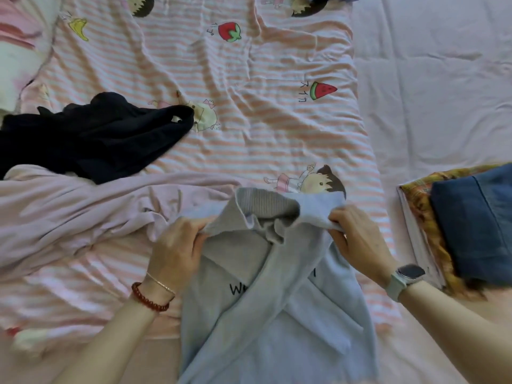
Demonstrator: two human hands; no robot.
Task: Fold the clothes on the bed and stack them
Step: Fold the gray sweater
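A pale blue sweater (277, 314) with a grey ribbed collar is held up over the near edge of the striped sheet (249, 106). Its left shoulder is pinched by the left hand (177, 245), fingers curled round the fabric; its right shoulder is gripped by the right hand (357, 239), fingers likewise curled into the cloth. One sleeve is laid slantwise across the sweater's front, partly covering black lettering. A red bead bracelet (148, 299) is worn on the left wrist and a watch (406, 275) on the right.

Left of the sweater a lilac garment (69, 217) lies crumpled, and beyond that a black garment (97, 137) is heaped. Right of the sweater a folded stack (471, 225) is seen, with dark blue denim on top of a patterned orange piece.
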